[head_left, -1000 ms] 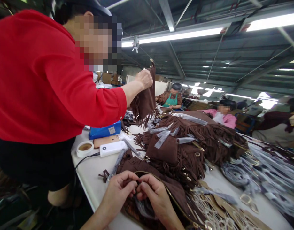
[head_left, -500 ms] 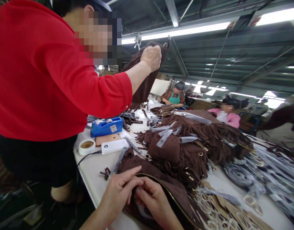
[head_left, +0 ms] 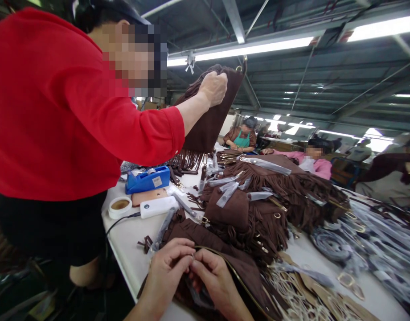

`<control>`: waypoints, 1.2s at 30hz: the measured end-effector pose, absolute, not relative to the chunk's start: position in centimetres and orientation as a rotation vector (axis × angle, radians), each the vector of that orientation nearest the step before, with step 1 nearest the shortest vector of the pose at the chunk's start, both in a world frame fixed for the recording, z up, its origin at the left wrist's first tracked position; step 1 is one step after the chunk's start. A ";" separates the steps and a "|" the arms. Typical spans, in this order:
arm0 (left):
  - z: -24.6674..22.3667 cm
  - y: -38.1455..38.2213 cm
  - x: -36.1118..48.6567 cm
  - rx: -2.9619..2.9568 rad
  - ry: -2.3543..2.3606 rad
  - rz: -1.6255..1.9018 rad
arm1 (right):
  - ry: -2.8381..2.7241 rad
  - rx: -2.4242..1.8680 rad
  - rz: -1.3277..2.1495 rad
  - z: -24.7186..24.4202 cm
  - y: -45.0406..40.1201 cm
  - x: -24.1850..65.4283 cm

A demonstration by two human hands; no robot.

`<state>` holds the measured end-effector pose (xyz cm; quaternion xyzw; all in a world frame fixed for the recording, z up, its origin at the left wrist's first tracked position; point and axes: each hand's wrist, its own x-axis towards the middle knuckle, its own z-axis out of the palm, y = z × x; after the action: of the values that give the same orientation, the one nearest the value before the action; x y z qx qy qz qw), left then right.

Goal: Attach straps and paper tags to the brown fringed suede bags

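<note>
A brown fringed bag lies at the table's near edge, its gold zipper open. Over its opening my left hand and my right hand meet, fingers bent and thumbs pinched together at the fingertips. Whatever is between the fingertips is too small to make out. Clear plastic shows inside the bag, just below my hands.
A person in red stands at the left, raising a brown fringed bag. A blue tape dispenser, a white tape roll, a white power bank, brown bags and plastic-wrapped straps lie on the table.
The fingers of my left hand have curled in from a more stretched pose, and both thumbs now meet. The other person's bag has turned, showing more of its flat side.
</note>
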<state>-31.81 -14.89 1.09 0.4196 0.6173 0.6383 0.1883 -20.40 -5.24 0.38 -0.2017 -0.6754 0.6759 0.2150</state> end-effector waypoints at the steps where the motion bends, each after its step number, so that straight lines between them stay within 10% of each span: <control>1: 1.1 -14.9 -31.7 1.225 1.778 1.791 | -1.869 -0.562 1.873 0.4 -5.2 -20.4; 36: 1.9 -15.7 -31.7 1.515 2.115 1.212 | -1.679 -0.629 2.048 0.7 -4.3 -19.8</control>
<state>-31.65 -15.73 1.91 0.5229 0.7302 0.4185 0.1353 -19.80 -4.31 0.73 -0.2259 -0.6033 0.7359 0.2082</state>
